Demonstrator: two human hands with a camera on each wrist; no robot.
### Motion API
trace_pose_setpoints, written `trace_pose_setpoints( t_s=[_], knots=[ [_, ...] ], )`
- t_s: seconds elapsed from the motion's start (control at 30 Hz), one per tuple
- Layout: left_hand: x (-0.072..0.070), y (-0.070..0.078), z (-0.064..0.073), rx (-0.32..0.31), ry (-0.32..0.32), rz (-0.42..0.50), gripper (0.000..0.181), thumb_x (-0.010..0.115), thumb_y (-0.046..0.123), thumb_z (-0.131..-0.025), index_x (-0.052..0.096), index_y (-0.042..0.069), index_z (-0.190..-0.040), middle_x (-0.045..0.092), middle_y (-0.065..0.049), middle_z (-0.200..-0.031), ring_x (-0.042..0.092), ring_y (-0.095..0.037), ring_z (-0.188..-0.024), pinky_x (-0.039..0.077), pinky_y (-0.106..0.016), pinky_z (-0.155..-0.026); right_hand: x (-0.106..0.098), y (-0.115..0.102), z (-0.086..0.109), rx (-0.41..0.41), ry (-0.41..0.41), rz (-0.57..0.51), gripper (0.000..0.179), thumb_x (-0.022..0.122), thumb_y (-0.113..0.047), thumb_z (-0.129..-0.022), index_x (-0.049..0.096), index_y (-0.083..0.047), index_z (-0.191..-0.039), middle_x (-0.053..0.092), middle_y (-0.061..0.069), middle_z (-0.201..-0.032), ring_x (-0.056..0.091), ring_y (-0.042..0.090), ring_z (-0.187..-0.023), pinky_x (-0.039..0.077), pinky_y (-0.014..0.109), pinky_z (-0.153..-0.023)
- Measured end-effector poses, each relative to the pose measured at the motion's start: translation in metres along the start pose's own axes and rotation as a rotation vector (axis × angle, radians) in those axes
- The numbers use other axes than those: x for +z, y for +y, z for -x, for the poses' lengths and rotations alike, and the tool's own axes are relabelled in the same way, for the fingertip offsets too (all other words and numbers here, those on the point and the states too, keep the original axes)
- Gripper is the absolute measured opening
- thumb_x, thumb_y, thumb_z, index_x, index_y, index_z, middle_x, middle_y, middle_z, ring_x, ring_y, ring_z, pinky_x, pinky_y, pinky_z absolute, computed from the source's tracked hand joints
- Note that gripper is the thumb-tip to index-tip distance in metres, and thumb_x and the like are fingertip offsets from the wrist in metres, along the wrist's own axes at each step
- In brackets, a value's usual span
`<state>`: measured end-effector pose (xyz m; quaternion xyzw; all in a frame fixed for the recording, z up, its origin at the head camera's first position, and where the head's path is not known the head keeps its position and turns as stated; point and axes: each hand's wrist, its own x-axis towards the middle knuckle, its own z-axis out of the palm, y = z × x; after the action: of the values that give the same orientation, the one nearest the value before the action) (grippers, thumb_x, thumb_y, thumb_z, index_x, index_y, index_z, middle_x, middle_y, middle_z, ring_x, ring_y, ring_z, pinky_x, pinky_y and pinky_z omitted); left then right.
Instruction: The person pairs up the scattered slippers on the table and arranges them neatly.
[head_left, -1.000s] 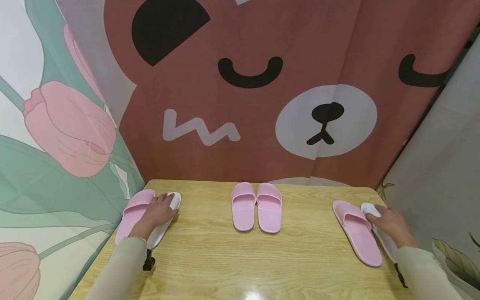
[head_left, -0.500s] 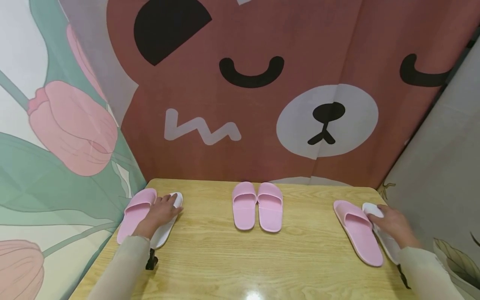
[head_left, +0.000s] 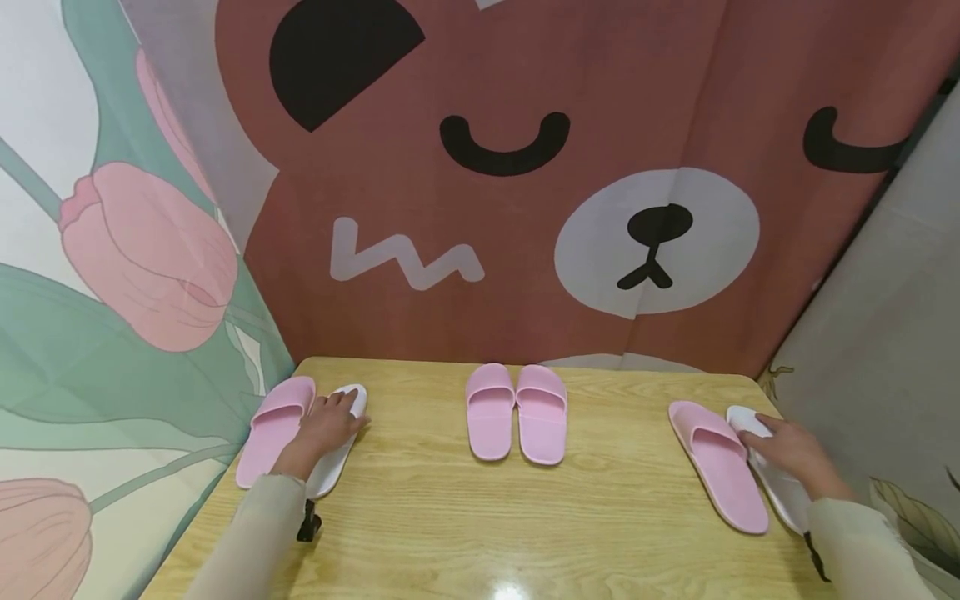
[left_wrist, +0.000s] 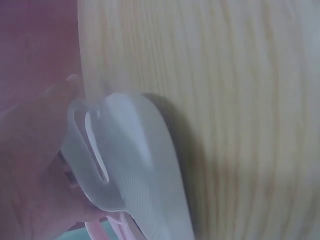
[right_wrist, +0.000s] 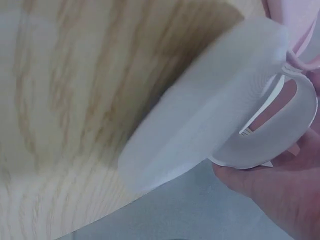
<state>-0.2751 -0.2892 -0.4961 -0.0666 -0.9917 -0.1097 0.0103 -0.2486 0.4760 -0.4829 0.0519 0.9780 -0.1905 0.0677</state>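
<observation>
- Left hand [head_left: 325, 432], person's own: laid across the strap of a white slide, thumb out to one side, fingers bent over the strap and holding it.
- Right hand [head_left: 797, 457]: closed about the strap of a second white slide, thumb on the inner side, fingers partly hidden from the head view.
- Left white slide [left_wrist: 142, 160]: on the table under the left hand, toe pointing away from the person, ribbed footbed, open heel.
- Right white slide [right_wrist: 200, 105]: under the right hand near the table's right edge, toe away from the person. Small dark lines [right_wrist: 246, 131] show inside the strap, too small to read.
- Left pink slide [head_left: 268, 442]: just beside the left white slide, on its outer side, strap partly covered by the hand.
- Right pink slide [head_left: 723, 475]: just beside the right white slide, on its inner side, set at a slant.
- Two middle pink slides [head_left: 490, 425]: side by side at the far edge, well apart from both hands, toes away.
- Table [head_left: 420, 533]: light wood grain, glossy.
- Beige sleeves [head_left: 251, 533]: one on each forearm; a black fitting [head_left: 309, 523] at the left wrist.
- Bear-print cloth [head_left: 517, 217]: behind the table, bearing a pale zigzag stroke [head_left: 410, 260].
- Tulip-print cloth [head_left: 150, 258]: left side.
- Grey leaf-print cloth [head_left: 892, 333]: right side.
</observation>
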Motion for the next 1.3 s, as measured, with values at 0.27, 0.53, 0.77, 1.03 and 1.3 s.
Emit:
trace_pose_setpoints(
  t_s=[0.27, 0.53, 0.77, 1.03, 1.3],
  knots=[
    [-0.0001, 0.0044, -0.0004, -0.042, -0.045, 0.037, 0.066, 0.055, 0.038, -0.102, 0.036, 0.001, -0.153, 0.038, -0.032, -0.151, 0.032, -0.056, -0.134, 0.032, -0.079, -0.099, -0.0033, -0.0018, 0.0014, 0.016, -0.029, -0.036, 0.092, 0.047, -0.059, -0.100, 0.025, 0.017, -0.147, 0.024, 0.050, -0.144, 0.025, 0.069, -0.130, 0.028, 0.074, -0.103],
    [0.0026, 0.0050, 0.0012, -0.052, -0.065, 0.060, 0.066, 0.054, 0.037, -0.102, 0.035, 0.002, -0.154, 0.035, -0.032, -0.152, 0.029, -0.056, -0.136, 0.030, -0.082, -0.098, 0.0015, 0.0000, -0.0011, 0.031, -0.041, -0.038, 0.092, 0.048, -0.059, -0.099, 0.026, 0.017, -0.147, 0.025, 0.050, -0.143, 0.026, 0.069, -0.129, 0.029, 0.074, -0.104],
    [-0.0001, 0.0054, 0.0022, -0.061, -0.062, 0.065, 0.066, 0.054, 0.037, -0.102, 0.035, 0.003, -0.154, 0.036, -0.031, -0.152, 0.030, -0.054, -0.136, 0.030, -0.082, -0.097, 0.0008, -0.0024, -0.0004, 0.047, -0.047, -0.055, 0.092, 0.045, -0.059, -0.100, 0.023, 0.016, -0.149, 0.023, 0.049, -0.145, 0.024, 0.069, -0.130, 0.028, 0.075, -0.104],
    [-0.0047, 0.0060, 0.0032, -0.075, -0.055, 0.077, 0.066, 0.055, 0.037, -0.101, 0.035, 0.003, -0.155, 0.037, -0.031, -0.151, 0.030, -0.054, -0.136, 0.027, -0.081, -0.100, -0.0007, -0.0066, -0.0014, 0.082, -0.062, -0.072, 0.094, 0.046, -0.061, -0.099, 0.020, 0.013, -0.151, 0.019, 0.050, -0.146, 0.021, 0.069, -0.132, 0.026, 0.075, -0.105],
    [-0.0009, 0.0069, 0.0022, -0.075, -0.061, 0.096, 0.065, 0.053, 0.036, -0.102, 0.034, 0.002, -0.155, 0.034, -0.033, -0.152, 0.027, -0.057, -0.137, 0.025, -0.080, -0.102, 0.0013, -0.0002, -0.0003, 0.065, -0.035, -0.056, 0.094, 0.046, -0.061, -0.099, 0.021, 0.013, -0.150, 0.021, 0.050, -0.145, 0.022, 0.069, -0.131, 0.026, 0.075, -0.105]
  ],
)
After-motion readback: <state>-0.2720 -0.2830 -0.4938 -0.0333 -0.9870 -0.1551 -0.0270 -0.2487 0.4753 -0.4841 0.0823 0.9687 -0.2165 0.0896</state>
